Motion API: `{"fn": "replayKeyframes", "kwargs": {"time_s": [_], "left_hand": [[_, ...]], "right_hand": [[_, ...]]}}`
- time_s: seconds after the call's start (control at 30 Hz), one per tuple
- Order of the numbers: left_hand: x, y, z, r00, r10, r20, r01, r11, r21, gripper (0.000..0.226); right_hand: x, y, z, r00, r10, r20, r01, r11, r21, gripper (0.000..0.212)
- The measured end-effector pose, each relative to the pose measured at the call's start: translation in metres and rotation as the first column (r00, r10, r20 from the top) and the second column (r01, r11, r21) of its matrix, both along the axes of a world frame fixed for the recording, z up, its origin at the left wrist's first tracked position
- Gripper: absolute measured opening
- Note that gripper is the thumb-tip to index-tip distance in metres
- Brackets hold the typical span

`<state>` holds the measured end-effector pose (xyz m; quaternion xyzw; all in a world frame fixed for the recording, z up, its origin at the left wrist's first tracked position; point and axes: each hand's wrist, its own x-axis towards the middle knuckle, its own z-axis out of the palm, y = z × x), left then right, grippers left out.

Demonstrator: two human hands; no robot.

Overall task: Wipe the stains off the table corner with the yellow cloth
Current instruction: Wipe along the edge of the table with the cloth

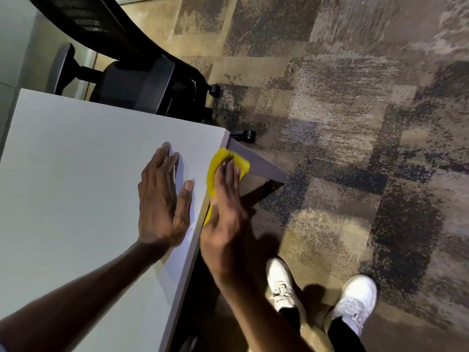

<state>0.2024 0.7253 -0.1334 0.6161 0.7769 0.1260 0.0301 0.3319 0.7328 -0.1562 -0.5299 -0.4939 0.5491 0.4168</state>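
Note:
The white table [76, 174] fills the left half of the view, and its corner [223, 134] points toward the upper middle. My left hand [162, 199] lies flat on the tabletop with straight, spread fingers, a little back from the right edge. My right hand [224, 212] presses the yellow cloth [215, 166] with straight fingers against the table's right edge, just short of the corner. Part of the cloth is hidden under that hand and hangs over the edge. No stains show on the visible tabletop.
A black office chair [142, 80] with castors stands beyond the far edge of the table. A grey table leg [256, 161] slants down from the corner. Patterned brown carpet [355, 123] covers the floor, with my two white shoes [281, 283] at the bottom right.

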Motion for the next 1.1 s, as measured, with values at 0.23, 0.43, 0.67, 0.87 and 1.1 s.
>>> {"fn": "replayKeyframes", "kwargs": {"time_s": [0.23,0.43,0.67,0.87,1.1], "left_hand": [[0.003,0.001,0.002,1.0,0.008,0.001,-0.008,1.0,-0.002,0.06],[0.001,0.002,0.001,1.0,0.026,0.005,-0.026,1.0,-0.005,0.061],[0.003,0.006,0.007,0.998,0.07,0.002,-0.07,0.997,-0.037,0.065],[0.003,0.008,0.009,0.997,0.076,0.03,-0.074,0.996,-0.053,0.066],[0.001,0.009,0.009,0.998,0.068,0.016,-0.066,0.994,-0.091,0.07]], "right_hand": [[0.001,0.014,0.003,1.0,0.004,-0.023,-0.006,0.997,-0.073,0.076],[-0.01,0.047,0.009,0.999,-0.044,0.018,0.046,0.985,-0.164,0.072],[0.025,0.028,0.013,0.995,0.102,-0.006,-0.102,0.984,-0.148,0.055],[0.039,0.076,0.02,0.984,0.156,-0.088,-0.178,0.913,-0.367,0.047],[0.033,0.087,0.036,0.978,0.205,-0.02,-0.192,0.868,-0.459,0.05]]}}
